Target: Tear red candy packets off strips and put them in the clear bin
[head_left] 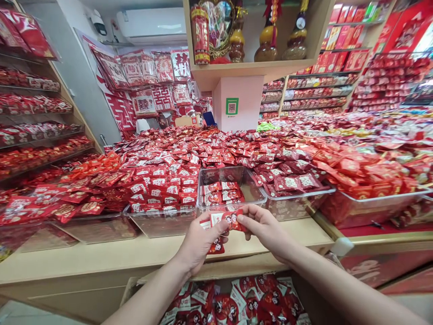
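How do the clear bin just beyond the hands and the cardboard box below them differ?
The clear bin is see-through, while the cardboard box is opaque. The clear bin's packets sit in tidy rows, leaving bare space beside them; the cardboard box's packets lie jumbled. The clear bin stands on the counter, whereas the cardboard box sits lower and nearer the person. Both are open-topped and hold red-and-white packets.

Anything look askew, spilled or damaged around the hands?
Nothing looks clearly spilled or damaged. The odd one out is the middle clear bin: its red-and-white packets sit low, in tidy rows, while the dark-red packets in the right-hand neighbouring bin heap above the rim.
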The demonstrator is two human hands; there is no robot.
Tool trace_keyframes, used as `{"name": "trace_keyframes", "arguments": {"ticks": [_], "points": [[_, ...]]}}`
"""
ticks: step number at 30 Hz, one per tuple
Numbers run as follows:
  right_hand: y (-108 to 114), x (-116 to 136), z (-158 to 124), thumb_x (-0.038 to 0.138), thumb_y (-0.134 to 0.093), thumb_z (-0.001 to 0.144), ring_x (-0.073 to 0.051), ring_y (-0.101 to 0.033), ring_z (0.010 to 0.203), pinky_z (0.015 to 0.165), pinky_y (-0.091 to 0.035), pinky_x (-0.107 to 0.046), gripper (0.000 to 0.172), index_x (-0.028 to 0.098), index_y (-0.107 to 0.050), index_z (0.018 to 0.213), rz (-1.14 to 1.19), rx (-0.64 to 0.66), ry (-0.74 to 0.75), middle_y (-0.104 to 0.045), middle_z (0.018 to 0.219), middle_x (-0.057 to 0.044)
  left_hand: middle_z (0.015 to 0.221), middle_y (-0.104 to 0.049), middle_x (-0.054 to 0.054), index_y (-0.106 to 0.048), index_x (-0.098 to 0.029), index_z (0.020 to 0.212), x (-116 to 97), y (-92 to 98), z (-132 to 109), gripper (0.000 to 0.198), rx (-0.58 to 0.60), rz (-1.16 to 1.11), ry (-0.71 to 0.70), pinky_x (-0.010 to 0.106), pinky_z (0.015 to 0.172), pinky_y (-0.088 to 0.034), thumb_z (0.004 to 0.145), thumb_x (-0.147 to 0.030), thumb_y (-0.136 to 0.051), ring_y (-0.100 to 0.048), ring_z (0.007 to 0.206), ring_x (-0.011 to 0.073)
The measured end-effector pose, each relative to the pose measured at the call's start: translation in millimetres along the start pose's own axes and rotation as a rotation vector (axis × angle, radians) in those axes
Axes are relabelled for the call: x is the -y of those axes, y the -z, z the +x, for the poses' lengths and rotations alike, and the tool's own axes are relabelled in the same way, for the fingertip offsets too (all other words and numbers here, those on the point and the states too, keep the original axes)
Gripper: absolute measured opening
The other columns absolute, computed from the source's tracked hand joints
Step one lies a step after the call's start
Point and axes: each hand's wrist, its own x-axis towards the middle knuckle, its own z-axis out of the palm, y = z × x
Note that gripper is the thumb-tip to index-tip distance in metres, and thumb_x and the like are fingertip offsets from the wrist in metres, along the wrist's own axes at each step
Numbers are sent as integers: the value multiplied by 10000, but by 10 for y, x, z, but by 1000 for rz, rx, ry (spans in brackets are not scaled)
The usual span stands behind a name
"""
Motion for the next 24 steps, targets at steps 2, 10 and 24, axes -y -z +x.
{"name": "trace_keyframes", "arguments": {"ticks": [2,10,24], "points": [[0,-2,-5,402,-579,679,-69,-449,528,470,-421,-209,273,154,-476,730,23,31,-21,-485,612,36,640,-628,16,-582,-137,851,14,0,2,322,7,36,-7,184,483,-454,588,-267,-715,-548,497,79],[128,54,18,392,-619,634,-75,-475,461,454,-433,-232,290,147,-468,673,-62,47,-50,-512,553,30,586,-576,-21,-507,-157,900,75,15,28,377,59,87,37,207,447,-424,617,-339,-678,-516,438,74],[-173,-35,1578,213,-557,743,-84,-506,508,448,-405,-201,124,91,-575,750,-1094,27,-235,-570,641,-7,553,-532,-30,-535,-151,781,158,-27,-18,149,140,387,61,187,430,-362,662,-241,-528,-471,435,73]]}}
